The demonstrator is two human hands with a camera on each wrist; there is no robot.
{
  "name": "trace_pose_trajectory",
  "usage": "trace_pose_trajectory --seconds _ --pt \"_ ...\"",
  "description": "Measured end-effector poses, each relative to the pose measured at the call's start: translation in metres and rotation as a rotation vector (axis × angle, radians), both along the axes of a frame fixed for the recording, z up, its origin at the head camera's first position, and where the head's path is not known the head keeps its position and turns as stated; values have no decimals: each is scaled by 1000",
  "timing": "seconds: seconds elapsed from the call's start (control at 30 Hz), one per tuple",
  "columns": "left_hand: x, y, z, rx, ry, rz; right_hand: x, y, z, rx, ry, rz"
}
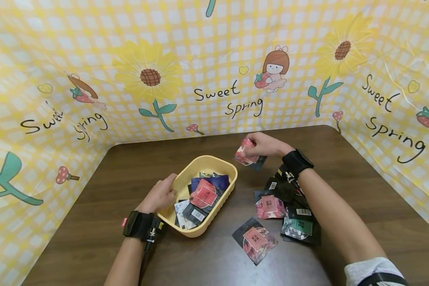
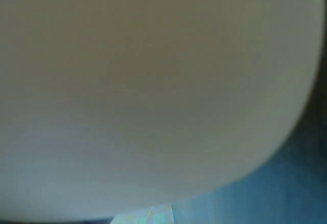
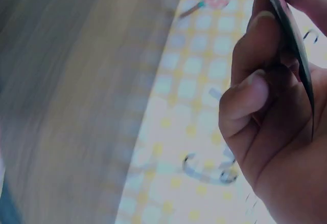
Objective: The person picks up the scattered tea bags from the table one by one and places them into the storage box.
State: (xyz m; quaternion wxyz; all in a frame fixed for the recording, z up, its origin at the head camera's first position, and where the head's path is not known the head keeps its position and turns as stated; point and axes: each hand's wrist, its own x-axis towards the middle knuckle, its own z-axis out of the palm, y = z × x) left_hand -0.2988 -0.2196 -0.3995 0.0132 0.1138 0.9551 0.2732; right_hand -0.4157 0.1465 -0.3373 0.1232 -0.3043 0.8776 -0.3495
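Presently, the right hand point(image 1: 266, 145) pinches a red-labelled sachet point(image 1: 246, 153) between thumb and curled fingers point(image 3: 250, 93), lifted off the table at the far centre; the right wrist view shows the packet edge-on in that grip. Just beneath it a dark sachet corner point(image 1: 259, 163) lies on the wood. The left hand point(image 1: 161, 194) curls its fingers over the near-left rim of the yellow tray point(image 1: 214, 161), gripping it; the left wrist view shows only the tray's blurred pale wall.

Open room: bare wood lies between the tray's right wall and the loose sachets, along the far edge, and to the tray's left. The tray stands left of centre, well clear of all table edges.

Surface and room: a dark brown table point(image 1: 361, 174) with rounded far corners, enclosed on three sides by a yellow checked backdrop point(image 1: 214, 59) printed with sunflowers and "Sweet Spring".

Count: one tray, holding several overlapping sachets point(image 1: 203, 194), exact number not determinable. To its right, a loose pile of sachets point(image 1: 293, 210) partly under the right forearm, count unclear, with one pink-labelled sachet point(image 1: 255, 239) lying apart, nearest the viewer.
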Motion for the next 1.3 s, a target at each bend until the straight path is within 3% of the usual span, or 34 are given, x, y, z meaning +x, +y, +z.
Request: trace_pose_trajectory --seconds 0.2,0.43,0.57,0.7,1.0,1.3 --pt "0 1 -1 3 -12 9 6 -43 10 -17 18 79" --pt "1 3 -2 15 -5 -1 12 -81 7 -15 -18 160" --pt "2 4 0 10 22 -16 14 -88 5 38 -47 143" --pt "2 3 0 5 10 -11 16 -86 3 124 -11 82" --pt "2 1 0 4 -24 12 12 -57 -6 170 48 18" --pt "0 2 -1 -7 21 -8 19 -26 -12 264 48 -16"
